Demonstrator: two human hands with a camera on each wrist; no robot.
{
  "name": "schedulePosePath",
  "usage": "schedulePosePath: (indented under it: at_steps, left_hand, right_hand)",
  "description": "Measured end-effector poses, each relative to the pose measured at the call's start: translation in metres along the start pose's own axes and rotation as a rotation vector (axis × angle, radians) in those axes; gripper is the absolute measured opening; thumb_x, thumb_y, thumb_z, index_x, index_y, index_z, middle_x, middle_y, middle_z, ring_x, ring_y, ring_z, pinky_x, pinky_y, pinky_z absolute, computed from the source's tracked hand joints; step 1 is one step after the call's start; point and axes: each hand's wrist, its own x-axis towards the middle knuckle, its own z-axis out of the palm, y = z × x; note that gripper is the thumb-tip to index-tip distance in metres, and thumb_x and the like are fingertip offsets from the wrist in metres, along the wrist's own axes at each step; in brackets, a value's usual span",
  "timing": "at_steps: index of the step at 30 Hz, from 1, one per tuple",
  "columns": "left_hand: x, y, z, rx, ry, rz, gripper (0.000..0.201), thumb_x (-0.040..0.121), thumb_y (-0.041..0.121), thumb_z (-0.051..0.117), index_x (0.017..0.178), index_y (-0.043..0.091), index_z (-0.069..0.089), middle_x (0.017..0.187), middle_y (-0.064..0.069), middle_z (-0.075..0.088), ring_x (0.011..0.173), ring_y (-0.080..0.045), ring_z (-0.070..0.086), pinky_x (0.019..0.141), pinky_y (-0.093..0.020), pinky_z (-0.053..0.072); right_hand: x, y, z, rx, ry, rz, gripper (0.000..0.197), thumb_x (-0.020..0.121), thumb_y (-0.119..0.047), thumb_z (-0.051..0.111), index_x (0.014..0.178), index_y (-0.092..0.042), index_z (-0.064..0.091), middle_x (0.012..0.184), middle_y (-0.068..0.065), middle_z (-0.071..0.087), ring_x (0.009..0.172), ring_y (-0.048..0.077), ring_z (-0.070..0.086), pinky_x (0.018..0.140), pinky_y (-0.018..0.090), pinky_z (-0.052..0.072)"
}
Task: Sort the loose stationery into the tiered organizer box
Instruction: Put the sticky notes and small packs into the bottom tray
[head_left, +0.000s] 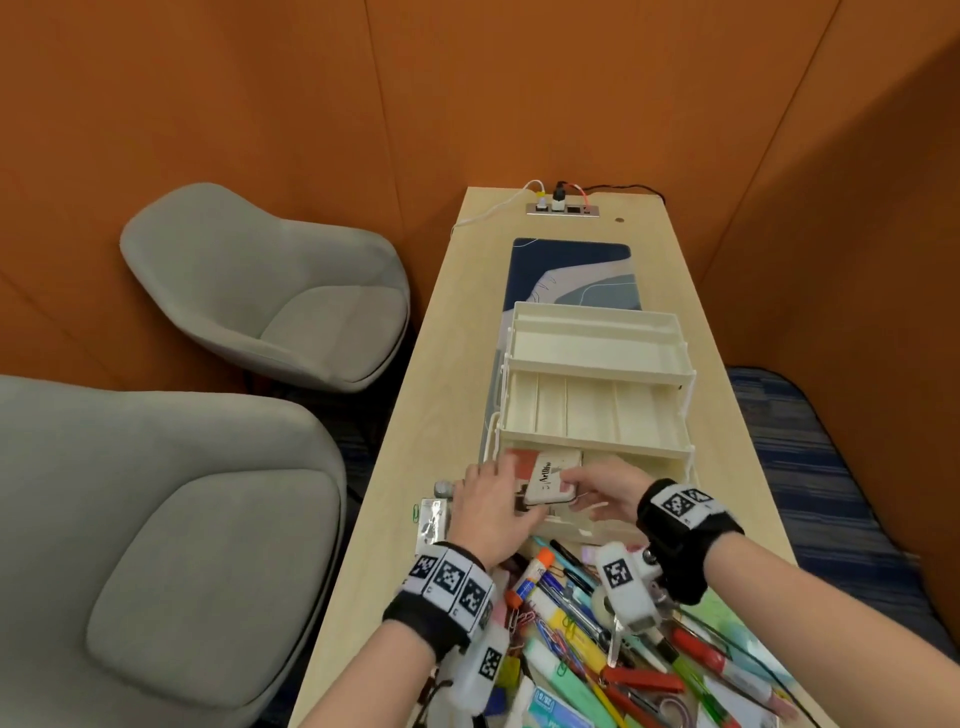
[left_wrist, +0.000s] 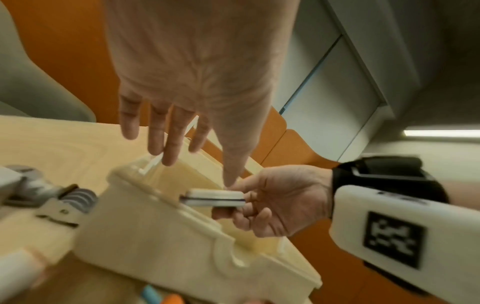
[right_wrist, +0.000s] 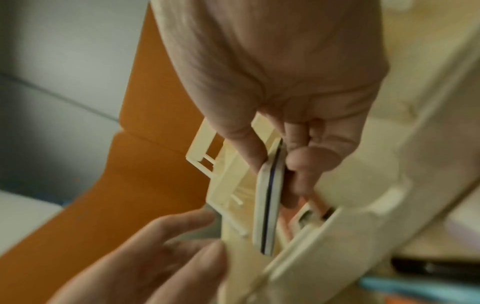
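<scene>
The cream tiered organizer box (head_left: 592, 343) stands fanned out on the desk, with its lowest tier nearest me. My right hand (head_left: 569, 486) pinches a flat white case (head_left: 550, 480) printed "Artline" between thumb and fingers, tilted over the left compartment of the lowest tier. A red item (head_left: 524, 462) lies under it in that compartment. In the right wrist view the case (right_wrist: 267, 205) hangs edge-on from the right hand (right_wrist: 275, 162). My left hand (head_left: 493, 470) hovers beside the case with straight fingers (left_wrist: 168, 144), and its thumb tip reaches the case (left_wrist: 213, 197).
Pens, markers, a glue stick and clips lie heaped (head_left: 597, 623) at the desk's near end. A metal hole punch (head_left: 434, 514) sits left of the box. Beyond the box are a dark desk mat (head_left: 571, 260) and a socket panel (head_left: 563, 209). Two grey chairs (head_left: 260, 291) stand on the left.
</scene>
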Motion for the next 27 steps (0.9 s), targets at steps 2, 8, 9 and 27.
schedulePosePath:
  at_steps: [2, 8, 9, 27]
  left_hand:
    - [0.001, -0.01, -0.002, 0.165, -0.002, 0.076, 0.039, 0.095, 0.037, 0.044, 0.131, 0.02, 0.044, 0.13, -0.001, 0.05, 0.119, -0.02, 0.043, 0.102, -0.039, 0.034]
    - [0.019, -0.013, 0.004, 0.308, -0.17, 0.255, 0.029, 0.099, 0.026, 0.034, 0.109, 0.014, 0.058, 0.11, -0.005, 0.06, 0.102, -0.022, 0.054, 0.099, -0.038, 0.034]
    - [0.023, -0.011, 0.004, 0.314, -0.186, 0.268, 0.03, 0.099, 0.026, 0.033, 0.104, 0.012, 0.059, 0.104, -0.006, 0.061, 0.097, -0.023, 0.055, 0.1, -0.039, 0.035]
    - [0.051, -0.006, 0.028, 0.336, -0.545, 0.184, 0.077, 0.092, 0.065, 0.005, 0.135, 0.022, 0.053, 0.15, -0.009, 0.029, 0.132, -0.03, 0.032, 0.111, -0.047, 0.027]
  right_hand:
    - [0.015, -0.006, -0.003, -0.12, 0.03, 0.047, 0.009, 0.089, -0.015, 0.059, 0.084, -0.009, 0.063, 0.081, 0.005, 0.067, 0.059, 0.011, 0.057, 0.044, 0.019, 0.04]
    - [0.05, -0.011, 0.012, -0.234, -0.019, 0.064, 0.01, 0.088, -0.009, 0.061, 0.096, -0.003, 0.061, 0.08, 0.009, 0.064, 0.066, 0.018, 0.062, 0.071, 0.033, 0.058]
    - [0.052, -0.009, 0.013, -0.241, -0.002, 0.049, 0.015, 0.089, -0.009, 0.059, 0.102, -0.001, 0.061, 0.08, 0.009, 0.062, 0.072, 0.02, 0.062, 0.079, 0.036, 0.058]
    - [0.06, -0.016, 0.02, 0.2, -0.058, 0.159, 0.026, 0.09, -0.003, 0.038, 0.103, -0.006, 0.061, 0.103, 0.012, 0.06, 0.093, 0.029, 0.059, 0.085, 0.046, 0.047]
